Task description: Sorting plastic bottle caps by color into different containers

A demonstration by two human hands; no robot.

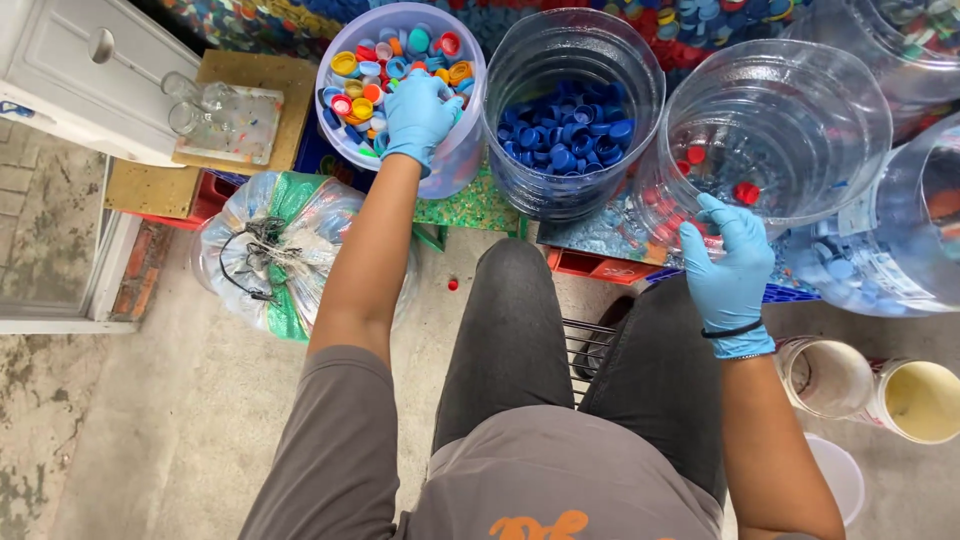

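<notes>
Digging curled into the mixed caps [362, 88], the left hand [418, 117] meets light, stiff, slippery pieces best pinched by their rims, while the right hand [728, 268] rests half-open against the red-cap tub [790, 70].

Grey concrete floor [150, 430], white cabinet [90, 70] upper left, daylight.

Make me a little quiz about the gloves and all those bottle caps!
1. True or false: the left hand is inside the tub of mixed-colour caps.
2. What colour are the caps in the middle clear container? A red, B blue, C yellow.
3. Fill in: the right hand rests against the wall of the clear container holding a few ___ caps.

Key
1. True: its gloved fingers reach down among the caps.
2. B.
3. Red.
</notes>
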